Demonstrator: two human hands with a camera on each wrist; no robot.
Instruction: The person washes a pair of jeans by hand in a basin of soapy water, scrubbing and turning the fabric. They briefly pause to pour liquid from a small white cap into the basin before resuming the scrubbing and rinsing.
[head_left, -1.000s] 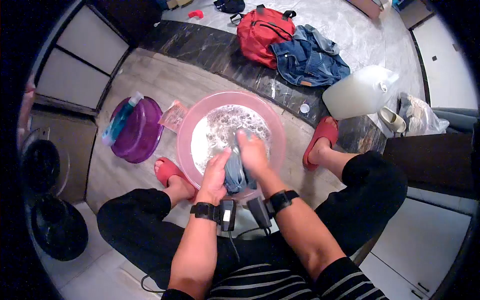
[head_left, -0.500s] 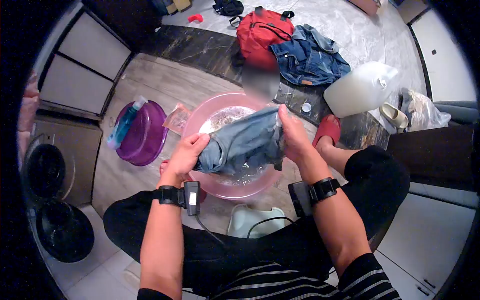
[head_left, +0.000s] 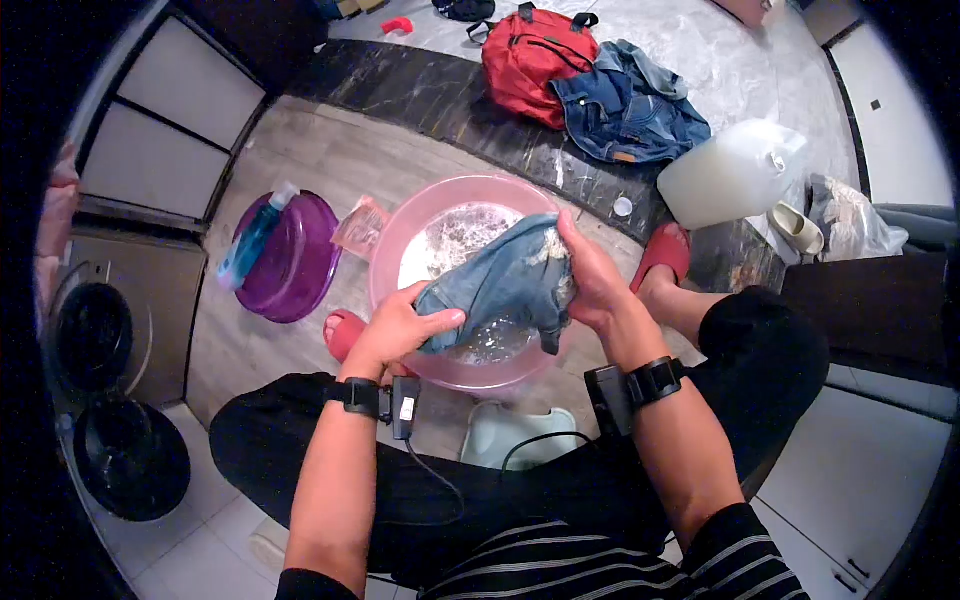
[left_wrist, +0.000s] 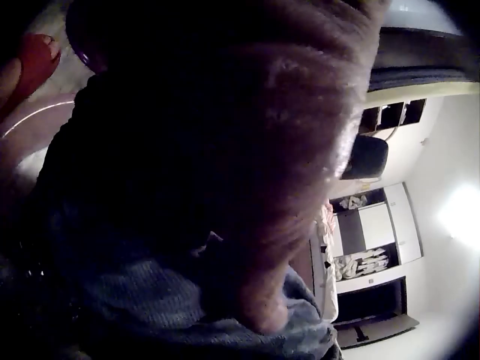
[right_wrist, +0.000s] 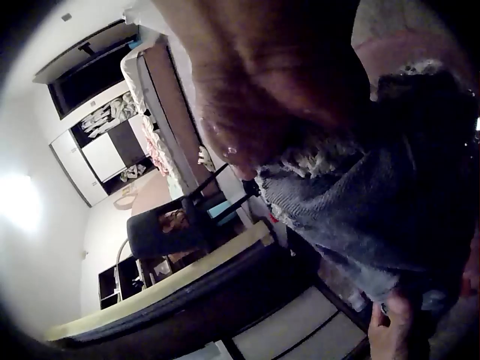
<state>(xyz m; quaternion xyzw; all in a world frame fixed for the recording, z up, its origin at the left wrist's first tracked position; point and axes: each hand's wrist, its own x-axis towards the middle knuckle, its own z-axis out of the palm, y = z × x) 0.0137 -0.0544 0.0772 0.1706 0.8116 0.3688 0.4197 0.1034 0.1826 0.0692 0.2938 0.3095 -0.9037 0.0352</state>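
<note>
A wet blue denim garment [head_left: 495, 285] with a frayed whitish edge is stretched between both hands over a pink basin [head_left: 393, 240] of sudsy water. My left hand [head_left: 398, 332] pinches its left end, thumb lying across the top of the cloth. At the other end my right hand [head_left: 596, 282] grips it beside the frayed patch, the fingers partly hidden behind the cloth. The right wrist view shows the frayed fringe right at the right hand [right_wrist: 277, 105]. In the left wrist view the left hand [left_wrist: 292, 187] is dark, with its thumb on the denim.
A purple basin [head_left: 318, 255] with a blue bottle [head_left: 255, 240] on it stands left, a packet [head_left: 361, 226] beside the pink basin. On the dark ledge are a red bag [head_left: 535, 65], a denim jacket [head_left: 635, 115] and a white jug [head_left: 730, 178]. A pale stool [head_left: 515, 432] sits between the legs.
The hands have come up from low in the basin, where they squeezed the bunched denim, and have spread it apart. Since then the left thumb has shifted over the cloth and the frayed edge shows.
</note>
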